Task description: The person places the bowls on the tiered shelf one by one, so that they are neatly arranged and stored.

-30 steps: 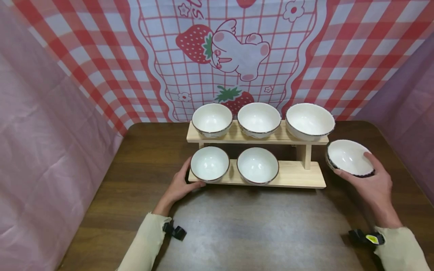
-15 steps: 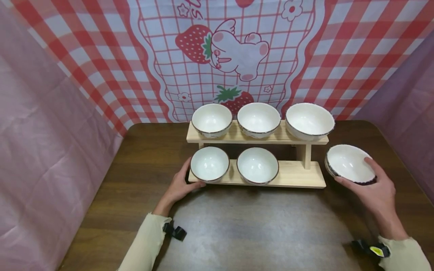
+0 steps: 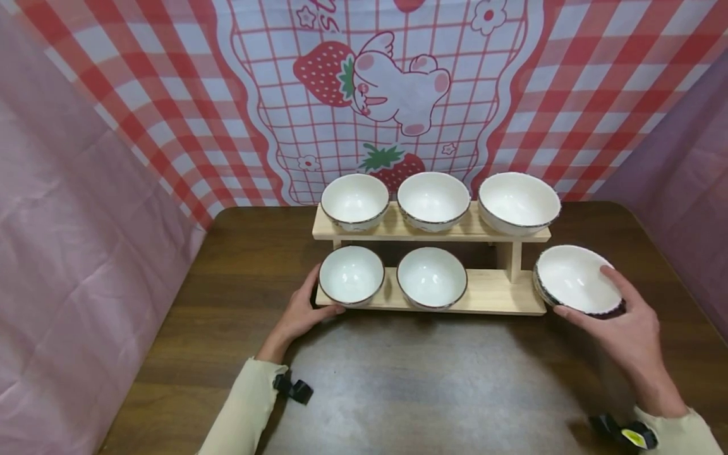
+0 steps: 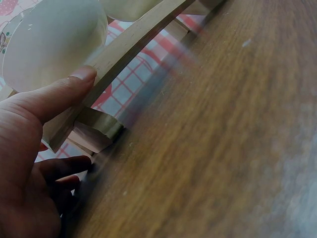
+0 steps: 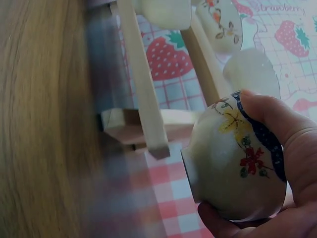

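Note:
My right hand [image 3: 628, 328] holds a white bowl [image 3: 577, 278] by its rim, thumb on the near left side. In the right wrist view this bowl [image 5: 233, 158] shows a dark blue rim band and yellow and red flowers. It is just off the right end of the wooden two-tier rack [image 3: 506, 297], overlapping its lower board's end in the head view. My left hand [image 3: 301, 313] grips the lower board's left end beside a small bowl [image 3: 351, 276]; in the left wrist view the thumb presses the board's front edge [image 4: 106, 67], fingers below.
A second small bowl [image 3: 432, 278] sits mid lower board. On the upper board stand a left bowl [image 3: 355, 201], a middle bowl [image 3: 434, 199] and a larger right bowl [image 3: 519, 201]. A red checked cloth [image 3: 188, 95] hangs behind the brown wooden table [image 3: 398, 392].
My right hand has brought its bowl toward me, then left to the lower board's right end. My left hand has stayed at the rack's left end.

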{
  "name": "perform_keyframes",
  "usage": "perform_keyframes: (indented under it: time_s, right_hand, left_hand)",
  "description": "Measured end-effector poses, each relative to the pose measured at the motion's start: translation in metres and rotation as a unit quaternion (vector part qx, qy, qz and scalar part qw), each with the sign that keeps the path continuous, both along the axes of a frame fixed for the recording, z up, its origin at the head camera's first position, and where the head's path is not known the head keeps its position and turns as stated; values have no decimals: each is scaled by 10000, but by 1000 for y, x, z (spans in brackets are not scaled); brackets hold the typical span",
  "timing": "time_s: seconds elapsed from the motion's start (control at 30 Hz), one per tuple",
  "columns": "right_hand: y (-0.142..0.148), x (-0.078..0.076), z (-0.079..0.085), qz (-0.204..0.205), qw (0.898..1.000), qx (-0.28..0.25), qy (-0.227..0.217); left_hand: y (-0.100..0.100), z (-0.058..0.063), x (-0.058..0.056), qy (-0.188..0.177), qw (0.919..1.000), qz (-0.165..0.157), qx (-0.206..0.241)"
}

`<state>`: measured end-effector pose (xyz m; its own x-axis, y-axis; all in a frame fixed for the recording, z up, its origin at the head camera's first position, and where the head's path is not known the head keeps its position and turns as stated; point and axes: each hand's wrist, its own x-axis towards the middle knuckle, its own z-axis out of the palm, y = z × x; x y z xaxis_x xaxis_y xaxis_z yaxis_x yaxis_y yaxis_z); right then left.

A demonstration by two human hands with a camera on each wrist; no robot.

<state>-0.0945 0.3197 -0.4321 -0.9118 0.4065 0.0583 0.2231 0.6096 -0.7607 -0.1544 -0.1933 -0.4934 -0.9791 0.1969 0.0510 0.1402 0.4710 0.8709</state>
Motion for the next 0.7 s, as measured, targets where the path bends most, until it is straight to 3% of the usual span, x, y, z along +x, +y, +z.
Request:
perform_keyframes:
  time_s: [0.4, 0.7]
  right_hand:
    - [-19, 3, 7, 450, 9986, 91, 257]
    - [-31, 1, 9, 689, 9973, 176, 203]
  left_hand:
    - [1, -1, 1, 0, 9999, 86, -72]
    - [0, 0, 0, 2, 9999, 31, -100]
